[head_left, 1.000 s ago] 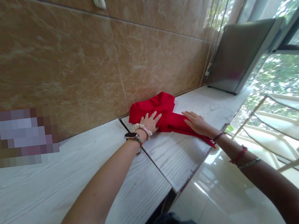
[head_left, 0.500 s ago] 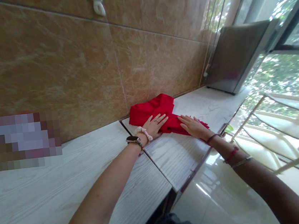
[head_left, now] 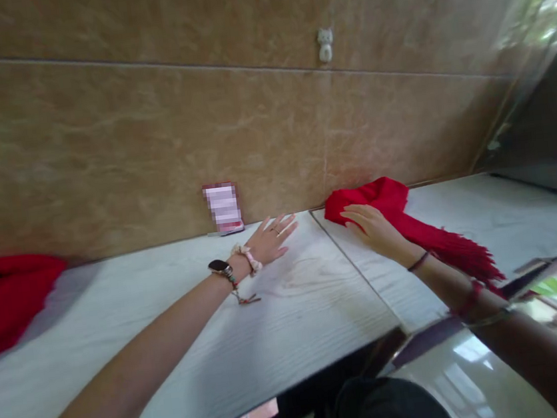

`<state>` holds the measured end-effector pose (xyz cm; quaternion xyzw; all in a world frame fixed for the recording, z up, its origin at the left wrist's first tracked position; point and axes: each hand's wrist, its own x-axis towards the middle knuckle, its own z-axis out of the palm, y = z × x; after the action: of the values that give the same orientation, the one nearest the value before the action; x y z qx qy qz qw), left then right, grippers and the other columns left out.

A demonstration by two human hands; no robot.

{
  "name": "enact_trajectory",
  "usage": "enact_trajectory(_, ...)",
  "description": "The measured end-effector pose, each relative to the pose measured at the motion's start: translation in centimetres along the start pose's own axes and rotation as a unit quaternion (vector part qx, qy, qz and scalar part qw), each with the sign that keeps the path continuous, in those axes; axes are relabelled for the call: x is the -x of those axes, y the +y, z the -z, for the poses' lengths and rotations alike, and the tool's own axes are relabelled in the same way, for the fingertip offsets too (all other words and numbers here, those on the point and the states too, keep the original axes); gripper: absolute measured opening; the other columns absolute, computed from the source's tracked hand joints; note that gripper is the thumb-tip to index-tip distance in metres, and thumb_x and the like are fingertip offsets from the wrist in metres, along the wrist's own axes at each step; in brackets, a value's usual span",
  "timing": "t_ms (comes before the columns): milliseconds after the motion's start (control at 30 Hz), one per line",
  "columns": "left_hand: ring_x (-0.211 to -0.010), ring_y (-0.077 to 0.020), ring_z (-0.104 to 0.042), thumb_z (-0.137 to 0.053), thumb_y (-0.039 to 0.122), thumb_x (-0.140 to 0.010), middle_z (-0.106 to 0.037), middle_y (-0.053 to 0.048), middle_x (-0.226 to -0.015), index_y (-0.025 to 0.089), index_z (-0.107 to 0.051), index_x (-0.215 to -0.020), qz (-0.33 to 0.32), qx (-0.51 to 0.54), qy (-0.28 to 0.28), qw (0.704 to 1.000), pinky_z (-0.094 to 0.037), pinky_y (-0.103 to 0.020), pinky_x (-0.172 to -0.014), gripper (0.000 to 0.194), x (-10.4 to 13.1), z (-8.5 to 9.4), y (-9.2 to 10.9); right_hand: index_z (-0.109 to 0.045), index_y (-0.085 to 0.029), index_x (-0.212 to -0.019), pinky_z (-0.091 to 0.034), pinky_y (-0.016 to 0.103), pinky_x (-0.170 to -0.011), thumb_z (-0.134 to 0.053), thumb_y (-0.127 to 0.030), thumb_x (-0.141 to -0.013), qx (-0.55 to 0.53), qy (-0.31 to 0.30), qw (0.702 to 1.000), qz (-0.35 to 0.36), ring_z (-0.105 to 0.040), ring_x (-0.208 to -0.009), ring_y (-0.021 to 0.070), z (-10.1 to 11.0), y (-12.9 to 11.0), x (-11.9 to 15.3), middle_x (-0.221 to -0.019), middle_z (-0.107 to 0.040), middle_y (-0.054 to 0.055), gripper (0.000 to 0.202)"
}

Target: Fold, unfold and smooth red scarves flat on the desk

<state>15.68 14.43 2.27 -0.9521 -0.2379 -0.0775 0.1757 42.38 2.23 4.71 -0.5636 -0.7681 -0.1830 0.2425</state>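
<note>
A red fringed scarf (head_left: 388,200) lies crumpled against the wall on the right part of the white wood-grain counter (head_left: 290,315). My right hand (head_left: 374,228), fingers extended, is over the near side of this scarf; whether it presses on the cloth I cannot tell. Left of the seam in the counter is my left hand (head_left: 269,240), spread with its palm toward the surface and nothing in it. It wears a ring, with a watch and a pale scrunchie at the wrist. More red cloth (head_left: 7,300) lies bunched at the far left, partly cut off.
Leaning on the brown tiled wall (head_left: 149,136) is a small blurred-out card or packet (head_left: 224,208). A dark boxy appliance (head_left: 544,118) stands at the counter's right end. A white cat-shaped hook (head_left: 325,44) is on the wall. The counter's front edge drops to a shiny floor.
The view has swung left, bringing the other red cloth into sight. My left hand has come off the scarf and moved left across the seam; my right hand has shifted toward the scarf's bunched end.
</note>
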Motion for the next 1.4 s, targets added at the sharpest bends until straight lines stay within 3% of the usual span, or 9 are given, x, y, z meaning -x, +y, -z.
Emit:
enact_trajectory(167,-0.137,-0.0235,-0.016,-0.046,0.027,-0.085,-0.029,-0.01,-0.146,0.018,-0.03,-0.14,0.188,-0.05,0.003,0.981,-0.016,-0.043,-0.11,0.058,16.3,1.7,-7.5,-0.062,-0.012,-0.11,-0.04,0.039,-0.096,-0.041,-0.024,-0.09,-0.111,-0.064,0.976,0.179,-0.054,-0.109,0.0222,-7.5,-14.1,-8.9,-0.115,-0.061,0.014,0.032)
enact_trajectory(367,-0.136,-0.0276,-0.017,-0.037,0.031,-0.087,-0.026,-0.015,-0.146,0.012,-0.034,-0.138,0.454,-0.126,0.098,0.876,-0.022,-0.046,-0.107,0.054,34.7,2.7,-13.6,-0.055,-0.007,-0.12,-0.037,0.036,-0.1,-0.043,-0.021,-0.089,-0.183,-0.129,0.945,0.237,-0.049,-0.116,0.0223,-15.8,-30.3,-17.2,-0.124,-0.055,0.017,0.036)
enact_trajectory(467,-0.136,-0.0285,-0.016,-0.038,0.036,-0.086,-0.025,-0.016,-0.146,0.012,-0.03,-0.139,0.534,-0.121,0.158,0.822,-0.023,-0.048,-0.106,0.059,41.7,2.1,-15.4,-0.048,-0.009,-0.127,-0.034,0.039,-0.102,-0.044,-0.022,-0.088,-0.213,-0.116,0.937,0.251,-0.043,-0.123,0.023,-18.9,-37.3,-20.4,-0.132,-0.048,0.016,0.041)
enact_trajectory(567,-0.135,-0.0281,-0.019,-0.039,0.04,-0.085,-0.025,-0.02,-0.144,0.008,-0.022,-0.14,0.574,-0.069,0.206,0.789,-0.025,-0.047,-0.106,0.066,46.1,1.0,-16.9,-0.042,-0.012,-0.132,-0.031,0.043,-0.104,-0.045,-0.028,-0.088,-0.248,-0.072,0.928,0.268,-0.033,-0.129,0.0243,-21.0,-43.1,-22.8,-0.141,-0.038,0.015,0.047)
enact_trajectory(700,-0.134,-0.0227,-0.023,-0.035,0.04,-0.087,-0.026,-0.017,-0.144,0.011,-0.015,-0.142,0.54,0.0,0.218,0.813,-0.023,-0.042,-0.109,0.065,47.4,0.3,-18.6,-0.034,-0.018,-0.139,-0.024,0.051,-0.106,-0.039,-0.036,-0.089,-0.284,-0.056,0.912,0.29,-0.021,-0.135,0.0267,-22.7,-48.5,-24.3,-0.148,-0.025,0.011,0.053)
enact_trajectory(833,-0.135,-0.022,-0.021,-0.036,0.04,-0.087,-0.023,-0.016,-0.145,0.013,-0.012,-0.142,0.526,0.022,0.212,0.823,-0.02,-0.041,-0.11,0.067,46.7,0.4,-19.2,-0.028,-0.021,-0.141,-0.023,0.053,-0.105,-0.034,-0.035,-0.09,-0.326,-0.075,0.902,0.274,-0.019,-0.136,0.0259,-24.0,-50.7,-24.1,-0.148,-0.025,0.009,0.053)
enact_trajectory(1133,-0.138,-0.0233,-0.013,-0.042,0.048,-0.084,-0.016,-0.018,-0.148,0.011,-0.011,-0.142,0.484,0.003,0.179,0.856,-0.021,-0.04,-0.11,0.075,45.3,0.9,-18.3,-0.027,-0.013,-0.141,-0.023,0.041,-0.108,-0.036,-0.035,-0.089,-0.368,-0.058,0.884,0.281,-0.024,-0.134,0.0213,-25.0,-50.1,-23.3,-0.146,-0.028,0.014,0.057)
enact_trajectory(1267,-0.138,-0.0223,-0.011,-0.037,0.043,-0.087,-0.014,-0.016,-0.149,0.014,-0.014,-0.142,0.494,-0.019,0.192,0.848,-0.021,-0.04,-0.11,0.066,44.9,0.9,-18.0,-0.025,-0.01,-0.141,-0.028,0.037,-0.106,-0.041,-0.034,-0.088,-0.383,-0.063,0.881,0.271,-0.034,-0.128,0.0205,-24.7,-49.2,-23.1,-0.137,-0.038,0.017,0.06)
enact_trajectory(1400,-0.138,-0.0252,-0.008,-0.035,0.04,-0.088,-0.015,-0.014,-0.15,0.014,-0.02,-0.142,0.501,-0.03,0.195,0.843,-0.02,-0.045,-0.11,0.062,44.8,0.3,-18.2,-0.041,-0.013,-0.132,-0.038,0.036,-0.098,-0.044,-0.022,-0.085,-0.352,-0.088,0.897,0.251,-0.047,-0.114,0.0214,-24.2,-48.5,-22.7,-0.125,-0.048,0.015,0.047)
